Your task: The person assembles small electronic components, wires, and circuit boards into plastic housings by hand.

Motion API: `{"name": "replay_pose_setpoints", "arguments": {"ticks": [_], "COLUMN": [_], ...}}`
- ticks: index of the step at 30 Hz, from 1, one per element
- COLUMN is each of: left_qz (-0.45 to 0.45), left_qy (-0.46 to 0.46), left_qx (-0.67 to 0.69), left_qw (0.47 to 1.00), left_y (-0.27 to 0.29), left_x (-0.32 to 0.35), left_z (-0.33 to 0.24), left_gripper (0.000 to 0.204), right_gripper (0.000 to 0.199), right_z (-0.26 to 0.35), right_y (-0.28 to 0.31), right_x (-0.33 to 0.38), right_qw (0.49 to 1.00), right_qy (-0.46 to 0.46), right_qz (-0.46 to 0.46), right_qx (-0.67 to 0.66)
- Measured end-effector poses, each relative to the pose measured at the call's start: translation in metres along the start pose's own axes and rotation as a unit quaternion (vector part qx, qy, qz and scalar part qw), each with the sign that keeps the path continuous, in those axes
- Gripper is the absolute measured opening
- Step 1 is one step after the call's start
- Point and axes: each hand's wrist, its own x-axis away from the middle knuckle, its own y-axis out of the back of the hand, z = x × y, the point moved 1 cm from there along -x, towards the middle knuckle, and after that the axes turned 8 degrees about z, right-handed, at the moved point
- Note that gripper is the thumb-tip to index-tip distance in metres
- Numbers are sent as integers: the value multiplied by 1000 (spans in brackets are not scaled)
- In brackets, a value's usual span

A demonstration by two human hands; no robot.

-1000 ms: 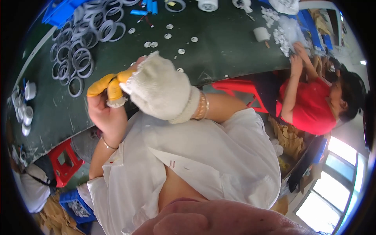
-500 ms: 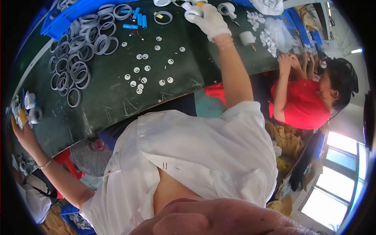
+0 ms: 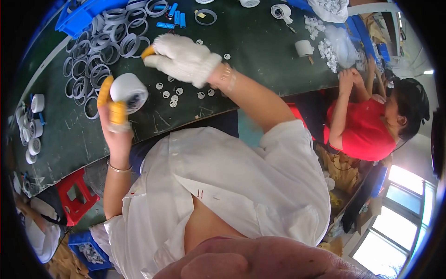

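Observation:
My left hand, with yellow covers on its fingers, grips a white rounded housing above the near part of the table. Its open end faces down to the right and shows dark parts that I cannot make out. My right hand wears a white knitted glove with a yellow fingertip. It hangs right of the housing, its stretched fingers pointing left, and nothing shows between them. Under and beside it lie several small white discs. Just left of its fingertips is a heap of grey rings.
A blue bin and blue cylindrical batteries are at the far left. More white housings stand at the left end. Another housing and white scraps lie rightward. A person in red works at the right; a red stool stands below.
My left hand has come from the table's left end toward the middle with a white housing. My right hand has let go of a white round part at the far side and moved left and nearer.

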Motion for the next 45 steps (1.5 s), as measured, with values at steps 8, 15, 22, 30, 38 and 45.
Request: {"name": "replay_pose_setpoints", "arguments": {"ticks": [8,15,22,30,38,45], "left_qz": [32,-6,153,145,125,98], "left_qy": [157,195,172,179,161,168], "left_qx": [243,163,288,243,219,211], "left_qw": [957,967,930,942,954,958], "left_y": [20,26,-11,-23,-23,-25], "left_x": [3,4,2,8,13,14], "left_z": [1,-9,-23,-26,-22,-22], "left_gripper": [51,47,92,94,91,86], "right_gripper": [15,15,25,25,25,29], "right_z": [-7,31,52,48,52,47], "right_y": [-14,15,16,15,15,7], "right_x": [-54,23,79,83,83,83], "right_qw": [916,986,907,948,953,960], "right_qy": [88,130,-44,15,7,29], "right_qz": [-111,-106,66,28,23,-53], "right_qx": [375,22,-414,-317,-302,-274]}}
